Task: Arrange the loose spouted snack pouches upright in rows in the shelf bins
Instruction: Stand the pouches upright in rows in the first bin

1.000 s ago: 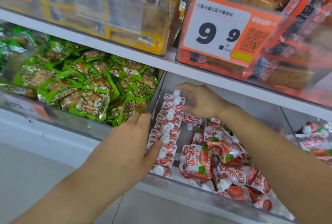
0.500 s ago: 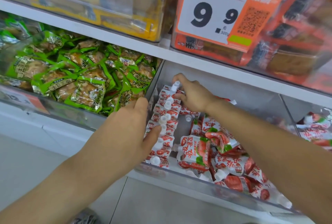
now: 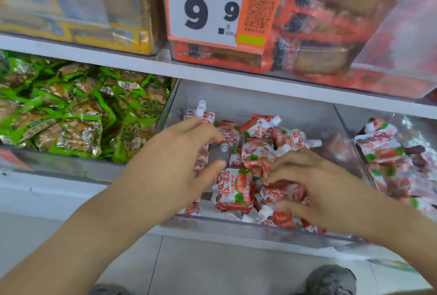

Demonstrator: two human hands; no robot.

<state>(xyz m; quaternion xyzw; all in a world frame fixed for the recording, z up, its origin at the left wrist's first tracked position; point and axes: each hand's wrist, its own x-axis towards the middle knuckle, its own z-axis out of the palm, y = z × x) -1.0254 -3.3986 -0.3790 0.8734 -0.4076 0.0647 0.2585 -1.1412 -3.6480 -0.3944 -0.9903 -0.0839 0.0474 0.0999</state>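
Beside bin wall, pouches upright (gap alongside).

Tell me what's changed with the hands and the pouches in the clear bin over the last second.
The right hand has come forward from the back of the upright pouch row to the loose pouches at the front right, its fingers now curled onto that pile. The left hand has lifted off the row and hovers open. The row, the clear bin and the green packets look unchanged.
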